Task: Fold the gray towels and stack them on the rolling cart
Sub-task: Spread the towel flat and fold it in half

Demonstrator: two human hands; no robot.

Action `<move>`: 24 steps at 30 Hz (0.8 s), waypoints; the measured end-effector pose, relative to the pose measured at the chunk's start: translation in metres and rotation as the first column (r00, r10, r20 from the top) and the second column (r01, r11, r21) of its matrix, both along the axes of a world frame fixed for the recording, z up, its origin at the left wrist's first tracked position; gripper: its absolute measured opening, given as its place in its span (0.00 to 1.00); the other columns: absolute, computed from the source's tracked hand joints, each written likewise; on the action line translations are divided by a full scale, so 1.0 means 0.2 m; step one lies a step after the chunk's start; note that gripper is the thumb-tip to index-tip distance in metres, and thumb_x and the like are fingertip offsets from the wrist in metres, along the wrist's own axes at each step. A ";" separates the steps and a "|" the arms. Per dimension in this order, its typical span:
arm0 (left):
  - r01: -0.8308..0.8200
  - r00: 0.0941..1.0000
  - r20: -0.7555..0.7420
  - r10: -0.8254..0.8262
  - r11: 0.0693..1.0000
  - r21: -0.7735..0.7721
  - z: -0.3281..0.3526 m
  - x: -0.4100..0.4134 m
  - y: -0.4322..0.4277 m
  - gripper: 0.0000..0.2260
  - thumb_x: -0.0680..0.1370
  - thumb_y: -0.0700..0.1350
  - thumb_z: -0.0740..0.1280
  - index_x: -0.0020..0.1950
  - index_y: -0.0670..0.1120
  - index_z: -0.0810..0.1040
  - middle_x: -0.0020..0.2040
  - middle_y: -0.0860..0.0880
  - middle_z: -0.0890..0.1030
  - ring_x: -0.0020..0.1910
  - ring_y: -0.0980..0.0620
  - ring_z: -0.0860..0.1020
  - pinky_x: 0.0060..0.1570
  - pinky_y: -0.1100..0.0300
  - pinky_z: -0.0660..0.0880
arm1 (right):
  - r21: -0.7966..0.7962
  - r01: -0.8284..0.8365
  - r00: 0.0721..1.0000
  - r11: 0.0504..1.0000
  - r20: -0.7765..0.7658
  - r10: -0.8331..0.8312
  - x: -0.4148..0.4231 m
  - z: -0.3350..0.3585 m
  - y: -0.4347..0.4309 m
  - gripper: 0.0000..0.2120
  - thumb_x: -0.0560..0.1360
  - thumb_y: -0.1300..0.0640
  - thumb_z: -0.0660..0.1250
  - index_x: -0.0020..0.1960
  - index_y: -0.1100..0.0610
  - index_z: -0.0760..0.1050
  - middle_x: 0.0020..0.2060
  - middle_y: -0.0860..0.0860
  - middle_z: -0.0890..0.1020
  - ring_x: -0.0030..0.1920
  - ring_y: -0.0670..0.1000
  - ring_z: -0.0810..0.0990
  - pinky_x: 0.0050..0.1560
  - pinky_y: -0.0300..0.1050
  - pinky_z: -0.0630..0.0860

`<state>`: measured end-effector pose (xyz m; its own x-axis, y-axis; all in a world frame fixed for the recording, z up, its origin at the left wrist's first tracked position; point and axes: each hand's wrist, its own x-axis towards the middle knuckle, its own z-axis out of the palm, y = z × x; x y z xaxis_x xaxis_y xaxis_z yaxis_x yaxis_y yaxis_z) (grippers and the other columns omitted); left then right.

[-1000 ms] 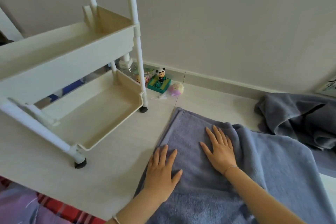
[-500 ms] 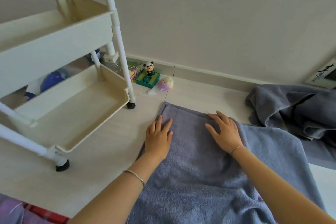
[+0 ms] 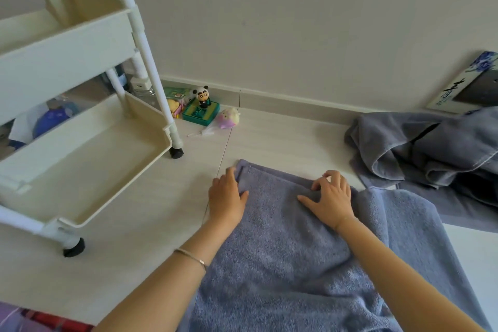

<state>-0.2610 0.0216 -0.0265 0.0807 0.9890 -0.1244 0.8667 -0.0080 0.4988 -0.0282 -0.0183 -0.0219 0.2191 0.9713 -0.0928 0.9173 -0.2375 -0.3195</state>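
Note:
A gray towel point(image 3: 283, 245) lies spread on the pale floor in front of me, partly folded over itself. My left hand point(image 3: 226, 197) pinches its far left corner, fingers curled over the edge. My right hand point(image 3: 330, 197) grips the far edge further right, fingertips curled into the fabric. A heap of more gray towels point(image 3: 431, 153) lies crumpled at the right by the wall. The cream rolling cart point(image 3: 80, 137) stands at the left, and nothing lies in its lower tray.
Small toys sit by the baseboard behind the cart: a panda figure point(image 3: 202, 97) on a green box and a pastel ball point(image 3: 229, 118). A framed picture point(image 3: 469, 86) leans on the wall at right. A cart wheel point(image 3: 176, 152) stands close to the towel's corner.
Both hands slid forward from flat on the towel's middle to its far edge, and the fingers have curled onto the fabric. The view shifted right, so the cart sits further left.

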 end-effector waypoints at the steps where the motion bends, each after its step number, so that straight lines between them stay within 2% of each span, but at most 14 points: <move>1: 0.003 0.997 0.073 0.001 0.998 -0.059 0.02 -0.01 0.04 0.16 0.77 0.49 0.67 0.60 0.43 0.70 0.54 0.44 0.78 0.53 0.43 0.75 0.47 0.54 0.69 | -0.050 -0.018 0.999 0.999 0.029 0.019 -0.01 0.02 0.04 0.16 0.72 0.41 0.68 0.50 0.53 0.73 0.60 0.53 0.66 0.63 0.55 0.63 0.67 0.47 0.56; 3: 0.099 0.988 0.128 -0.086 0.990 -0.103 0.06 -0.02 0.09 0.10 0.77 0.48 0.66 0.49 0.42 0.73 0.46 0.43 0.78 0.47 0.41 0.77 0.39 0.55 0.67 | -0.126 -0.070 0.993 0.990 0.085 0.081 -0.02 0.04 0.07 0.15 0.73 0.43 0.66 0.50 0.54 0.75 0.60 0.53 0.67 0.62 0.55 0.63 0.67 0.46 0.55; 4: 0.126 0.979 0.170 -0.113 0.990 -0.069 0.08 -0.03 0.10 0.09 0.78 0.48 0.66 0.45 0.43 0.72 0.42 0.44 0.76 0.44 0.41 0.77 0.37 0.55 0.65 | -0.074 -0.123 0.986 0.990 0.101 0.130 -0.02 0.06 0.08 0.14 0.74 0.45 0.67 0.50 0.54 0.76 0.59 0.53 0.68 0.61 0.56 0.64 0.66 0.47 0.57; 5: 0.131 0.966 0.227 -0.127 0.991 -0.004 0.11 -0.04 0.11 0.09 0.78 0.47 0.65 0.42 0.45 0.70 0.39 0.46 0.74 0.40 0.43 0.75 0.34 0.56 0.63 | 0.066 -0.191 0.978 0.979 0.102 0.184 -0.02 0.08 0.08 0.12 0.74 0.47 0.67 0.48 0.56 0.77 0.56 0.53 0.71 0.58 0.56 0.66 0.64 0.48 0.60; 7: 0.064 0.944 0.316 -0.095 0.992 0.108 0.15 -0.07 0.13 0.11 0.79 0.46 0.64 0.40 0.46 0.65 0.34 0.50 0.69 0.32 0.48 0.70 0.31 0.56 0.61 | 0.387 -0.233 0.971 0.892 0.041 0.236 -0.04 0.13 0.10 0.08 0.75 0.52 0.66 0.45 0.57 0.75 0.46 0.52 0.76 0.48 0.53 0.70 0.52 0.46 0.66; 8: 0.016 0.945 0.324 -0.054 0.993 0.120 0.15 -0.08 0.14 0.10 0.79 0.46 0.63 0.40 0.46 0.65 0.32 0.50 0.68 0.31 0.48 0.70 0.31 0.56 0.61 | 0.419 -0.186 0.974 0.889 -0.044 0.224 -0.05 0.16 0.12 0.07 0.77 0.53 0.64 0.45 0.58 0.73 0.41 0.52 0.76 0.44 0.53 0.70 0.46 0.46 0.66; 9: -0.016 0.953 0.303 -0.014 0.995 0.098 0.14 -0.08 0.14 0.08 0.80 0.46 0.61 0.43 0.45 0.67 0.33 0.50 0.71 0.33 0.46 0.72 0.31 0.55 0.63 | 0.356 -0.131 0.971 0.925 -0.141 0.192 -0.06 0.16 0.15 0.07 0.78 0.53 0.62 0.47 0.58 0.71 0.38 0.52 0.76 0.41 0.53 0.71 0.42 0.47 0.65; 10: -0.030 0.966 0.259 0.013 0.998 0.061 0.11 -0.08 0.14 0.05 0.80 0.46 0.60 0.49 0.45 0.70 0.36 0.48 0.74 0.37 0.43 0.75 0.33 0.54 0.67 | 0.213 -0.095 0.970 0.972 -0.199 0.139 -0.06 0.13 0.18 0.07 0.79 0.52 0.61 0.49 0.57 0.70 0.38 0.52 0.77 0.41 0.55 0.73 0.40 0.46 0.65; 12: -0.047 0.980 0.196 0.041 0.998 0.028 0.05 -0.07 0.15 0.10 0.80 0.46 0.60 0.61 0.46 0.71 0.44 0.46 0.78 0.43 0.43 0.77 0.38 0.54 0.71 | -0.006 -0.077 0.983 0.997 -0.169 0.075 -0.06 0.04 0.23 0.07 0.78 0.51 0.61 0.50 0.55 0.70 0.43 0.53 0.79 0.46 0.57 0.76 0.41 0.45 0.67; 13: -0.048 0.983 0.178 0.041 0.998 0.036 0.04 -0.07 0.16 0.11 0.80 0.46 0.61 0.62 0.47 0.71 0.46 0.47 0.78 0.44 0.44 0.77 0.39 0.54 0.72 | -0.029 -0.077 0.987 0.997 -0.143 0.072 -0.06 -0.01 0.25 0.07 0.78 0.50 0.61 0.50 0.54 0.71 0.44 0.53 0.80 0.48 0.57 0.77 0.41 0.45 0.67; 16: -0.036 0.998 0.053 0.032 0.997 0.071 0.02 -0.08 0.19 0.10 0.79 0.48 0.63 0.57 0.45 0.73 0.53 0.45 0.75 0.51 0.45 0.75 0.43 0.52 0.73 | 0.034 -0.069 0.988 0.997 -0.138 0.073 -0.04 -0.04 0.27 0.08 0.78 0.49 0.61 0.48 0.54 0.72 0.42 0.51 0.79 0.46 0.56 0.76 0.41 0.45 0.66; 20: -0.002 0.989 -0.144 0.014 0.996 0.084 0.01 -0.07 0.19 0.12 0.79 0.52 0.62 0.55 0.45 0.74 0.57 0.44 0.73 0.56 0.43 0.70 0.49 0.54 0.70 | 0.049 -0.087 0.989 0.995 -0.116 0.092 -0.03 -0.03 0.27 0.08 0.79 0.51 0.60 0.50 0.56 0.71 0.39 0.53 0.79 0.42 0.57 0.74 0.39 0.46 0.64; 22: -0.033 0.984 -0.170 0.043 0.998 0.062 0.02 -0.06 0.20 0.12 0.79 0.52 0.62 0.57 0.45 0.74 0.58 0.43 0.71 0.57 0.42 0.69 0.52 0.54 0.69 | 0.051 -0.068 0.989 0.996 -0.131 0.075 -0.03 -0.03 0.29 0.08 0.79 0.51 0.59 0.51 0.57 0.70 0.37 0.54 0.78 0.40 0.58 0.72 0.39 0.46 0.64; 24: -0.077 0.989 -0.121 0.080 0.997 0.028 0.03 -0.06 0.21 0.10 0.80 0.49 0.62 0.56 0.44 0.73 0.57 0.42 0.71 0.55 0.40 0.71 0.51 0.52 0.69 | 0.051 -0.071 0.990 0.996 -0.119 0.077 -0.03 -0.02 0.32 0.09 0.79 0.51 0.59 0.52 0.56 0.71 0.37 0.55 0.79 0.41 0.59 0.74 0.38 0.46 0.64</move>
